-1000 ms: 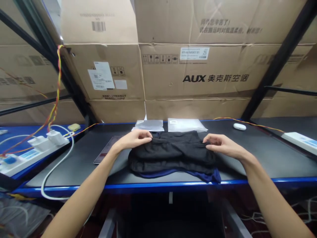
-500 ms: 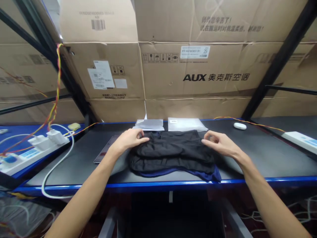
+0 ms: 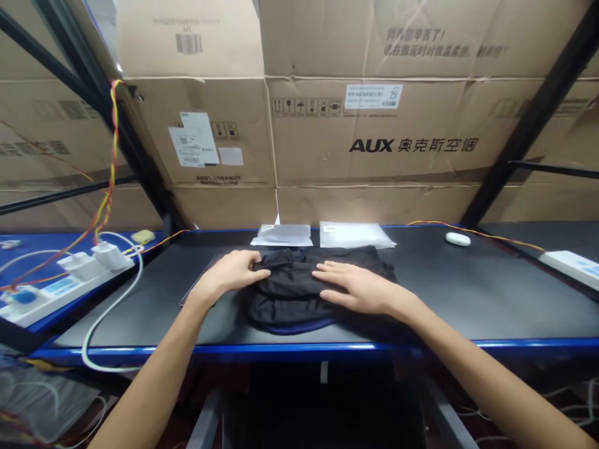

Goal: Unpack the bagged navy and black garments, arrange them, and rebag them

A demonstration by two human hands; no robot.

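A folded black garment (image 3: pixel 290 293) with a dark blue edge lies near the front of the black table (image 3: pixel 468 293). My left hand (image 3: pixel 231 274) rests at the garment's left edge, its fingers curled onto the cloth. My right hand (image 3: pixel 358 288) lies flat on top of the garment's middle, fingers stretched out and pointing left. The right part of the garment is hidden under my right hand and forearm.
Two clear plastic bags (image 3: pixel 283 235) (image 3: pixel 353 234) lie behind the garment. A flat dark tablet (image 3: pixel 196 284) sits partly under my left hand. A white earbud case (image 3: pixel 457 239) is at the right back. Power strips (image 3: pixel 60 284) (image 3: pixel 573 267) flank the table; cardboard boxes (image 3: pixel 374 131) stand behind.
My right hand left the garment's right edge and moved left onto its middle, now flat and open. My left hand slid slightly left along the left edge.
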